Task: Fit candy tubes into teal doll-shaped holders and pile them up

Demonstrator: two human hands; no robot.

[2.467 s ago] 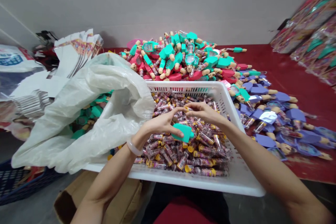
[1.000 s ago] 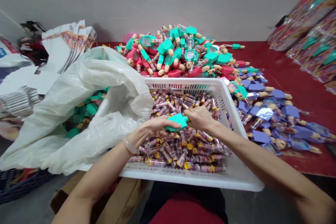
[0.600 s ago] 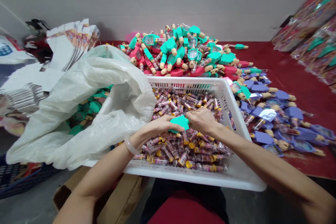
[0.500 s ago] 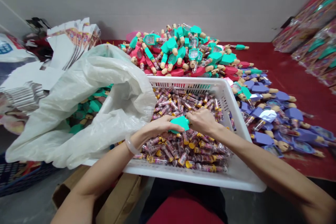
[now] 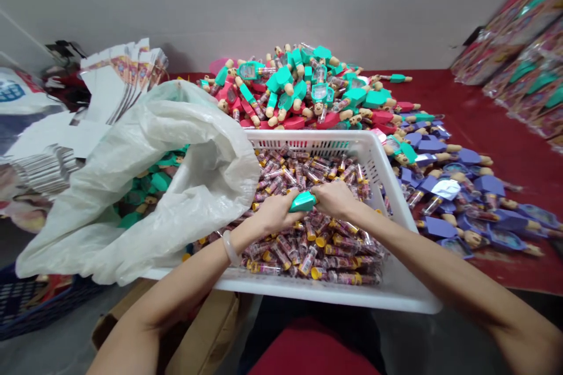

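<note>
My left hand (image 5: 276,211) is closed round the left part of a green plastic toy (image 5: 302,202), held on its side over the basket. At the toy's other end my right hand (image 5: 335,199) is closed, its fingers covering that end, so its shape there is hidden. Beneath both hands lie many clear candy tubes (image 5: 308,261) with yellow caps, filling a white plastic basket (image 5: 316,296). A whitish plastic bag (image 5: 176,123) lies over the basket's left side, with more green toys (image 5: 160,180) showing through its opening.
Behind the basket rises a pile of green and red toys (image 5: 285,79) with beige heads. Purple toys (image 5: 488,184) lie to the right on the red table (image 5: 466,105). Printed cards (image 5: 103,88) stand at the left; packed bags (image 5: 523,41) lean at the far right.
The green toy has turned in my hands, from its broad face showing to a narrower side. My left hand now wraps further round it.
</note>
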